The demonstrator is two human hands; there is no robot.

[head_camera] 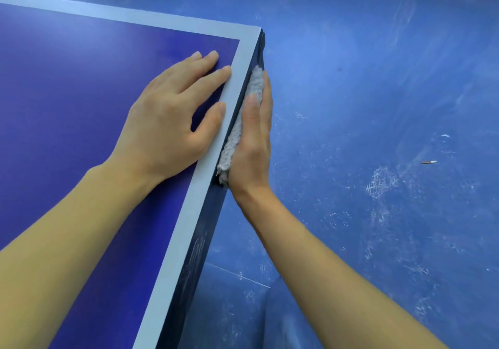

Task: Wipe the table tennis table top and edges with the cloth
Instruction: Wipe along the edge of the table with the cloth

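So my right hand [252,143] is flat, fingers straight, pressing the one cloth [229,143] against the table's side edge [205,230], just short of the corner. Meanwhile my left hand [167,122] lies spread flat on the table top [67,92], holding nothing. There's one tiny stick [429,162] on the blue floor [378,92].

Table tennis table top [67,92]: deep violet-blue, bordered by a pale grey-blue line [189,213]. Side edge [197,267]: dark navy, faint whitish smears. Cloth [237,132]: light grey. Floor [378,105]: blue, white-scuffed.
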